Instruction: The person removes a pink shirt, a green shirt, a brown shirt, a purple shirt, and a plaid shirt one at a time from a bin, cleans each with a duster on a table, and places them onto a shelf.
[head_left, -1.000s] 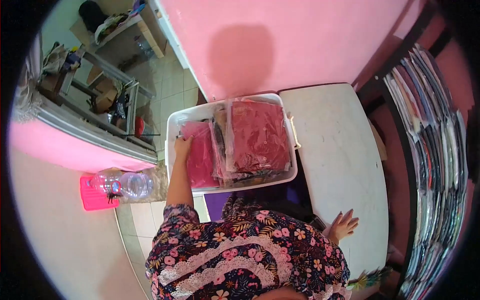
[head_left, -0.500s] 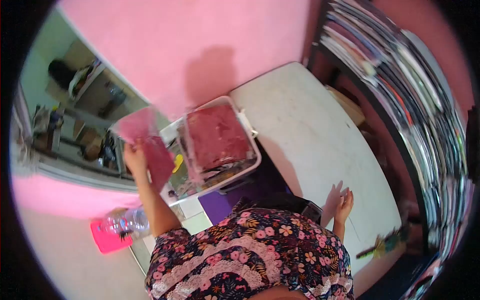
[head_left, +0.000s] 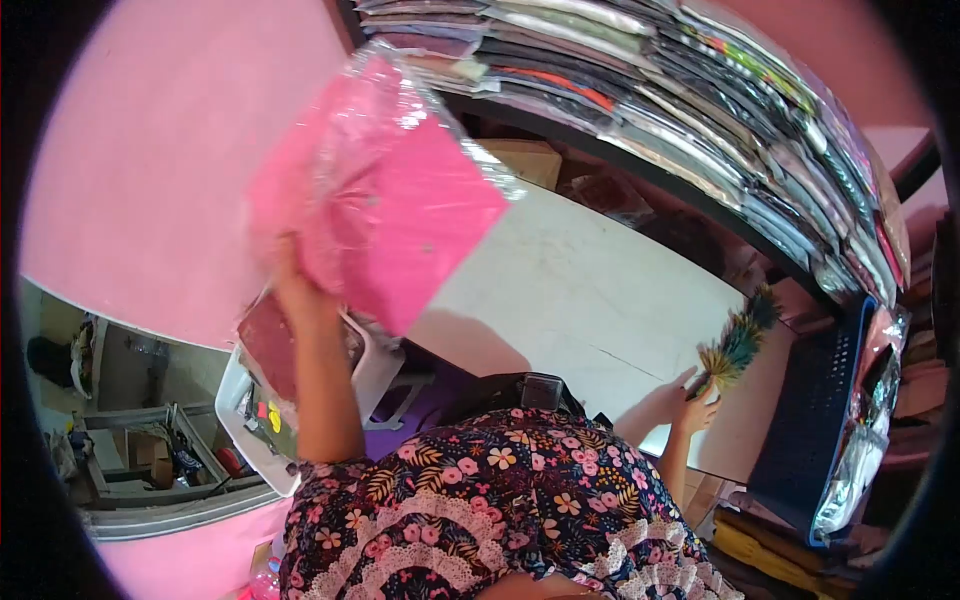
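My left hand (head_left: 300, 285) grips a bright pink folded item in a clear plastic bag (head_left: 420, 220), raised in front of the pink wall and over the table's left end. The bag's shiny edge catches the light, and my fingers are partly hidden by the plastic. At the right end of the table, my right hand (head_left: 697, 410) is closed round the handle end of a green and yellow feather duster (head_left: 740, 340). Below my left forearm, a white bin (head_left: 235, 400) holds a dark red packet (head_left: 270, 345).
The white table (head_left: 560, 270) stretches ahead of me. Behind it, a dark shelf carries stacked plastic-wrapped clothes (head_left: 640, 90). A dark blue basket (head_left: 810, 430) stands to the right. A window opening with metal frames (head_left: 150, 440) lies at left.
My view has swung right. My left hand has lifted the pink packet away from the bin, up and across towards the table. My right hand has reached the feather duster's handle.
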